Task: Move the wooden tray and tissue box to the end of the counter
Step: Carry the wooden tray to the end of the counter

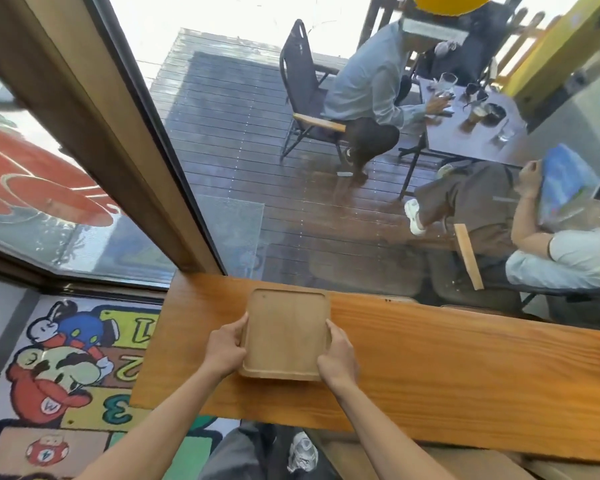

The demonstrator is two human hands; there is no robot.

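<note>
Bright daylight through a large window [291, 168]; dark decking [239, 133] outside; cartoon rug [66, 358] beside the wooden counter [465, 375].

At your nine o'clock a cartoon floor mat [66, 368] covers the floor. Beyond the window [291, 202] at twelve lies dark decking, where a seated person [371, 91] faces an outdoor table [475, 133] bearing drinks at one o'clock.

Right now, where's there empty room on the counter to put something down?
The counter is bare to the right of the wooden tray, along the window. A smaller bare patch lies left of it, toward the counter's end. Crowded only at the tray, where the left hand and right hand grip its sides.
</note>
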